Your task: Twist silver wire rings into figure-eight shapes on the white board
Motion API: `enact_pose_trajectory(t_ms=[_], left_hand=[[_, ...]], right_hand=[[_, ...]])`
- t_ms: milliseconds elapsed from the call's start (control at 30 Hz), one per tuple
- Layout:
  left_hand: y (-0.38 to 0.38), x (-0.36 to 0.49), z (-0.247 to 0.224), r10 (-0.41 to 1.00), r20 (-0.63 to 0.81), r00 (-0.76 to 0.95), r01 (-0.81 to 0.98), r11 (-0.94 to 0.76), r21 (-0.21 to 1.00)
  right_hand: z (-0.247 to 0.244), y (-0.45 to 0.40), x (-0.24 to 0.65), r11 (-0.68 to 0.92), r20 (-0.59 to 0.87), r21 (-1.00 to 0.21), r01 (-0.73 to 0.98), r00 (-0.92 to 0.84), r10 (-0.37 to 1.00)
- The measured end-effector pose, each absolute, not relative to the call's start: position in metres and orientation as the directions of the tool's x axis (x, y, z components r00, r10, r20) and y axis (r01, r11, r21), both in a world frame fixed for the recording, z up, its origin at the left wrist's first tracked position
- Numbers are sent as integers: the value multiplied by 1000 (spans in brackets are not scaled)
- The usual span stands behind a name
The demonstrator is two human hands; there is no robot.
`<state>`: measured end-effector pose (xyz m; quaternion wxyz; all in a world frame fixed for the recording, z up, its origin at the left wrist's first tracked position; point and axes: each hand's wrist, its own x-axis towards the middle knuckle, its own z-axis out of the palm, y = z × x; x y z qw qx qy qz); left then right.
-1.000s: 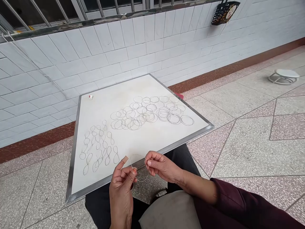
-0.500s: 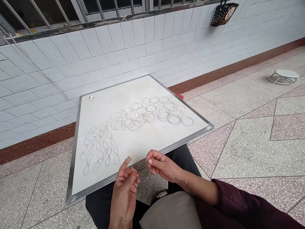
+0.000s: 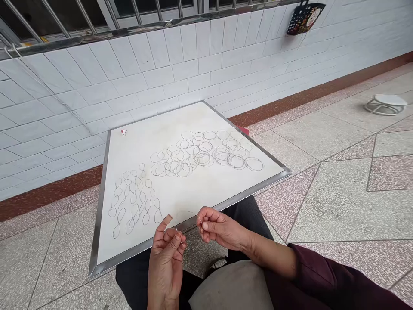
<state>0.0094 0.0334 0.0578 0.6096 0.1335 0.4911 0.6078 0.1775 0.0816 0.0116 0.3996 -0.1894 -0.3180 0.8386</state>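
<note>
Jointly pinched wire ring (image 3: pixel 193 249), left hand (image 3: pixel 166 258) part-spread, right hand (image 3: pixel 221 228) curled.

You've got one left hand (image 3: pixel 166 258) and one right hand (image 3: pixel 222 229), with one thin ring (image 3: pixel 193 249) held. On your one table (image 3: pixel 196 189): 20+ loose rings (image 3: pixel 236 168), roughly a dozen figure-eight loops (image 3: pixel 146 211), overlap blocks exact counts, plus one small red-and-white item (image 3: pixel 124 132). Around you: one stool (image 3: pixel 385 103), one hanging basket (image 3: pixel 303 20).

A black perforated basket (image 3: pixel 298 20) hangs against the white tiled wall (image 3: pixel 193 64), right of the metal-barred window (image 3: pixel 146 8); a low stool with a round white seat (image 3: pixel 390 100) stands on the speckled, pink-and-grey floor (image 3: pixel 335 202).
</note>
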Motion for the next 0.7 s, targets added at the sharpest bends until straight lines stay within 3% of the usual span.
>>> enact_pose_trajectory(t_ms=[367, 567, 700], left_hand=[[34, 12, 46, 896, -228, -382, -317, 105, 943], [34, 12, 46, 890, -227, -396, -306, 105, 946], [35, 11, 49, 888, -294, -353, -393, 145, 908]], right_hand=[[9, 80, 164, -444, -122, -741, -505, -548, 828], [9, 80, 162, -395, -115, -752, -527, -484, 867], [6, 82, 165, -383, -101, -744, -547, -474, 874]])
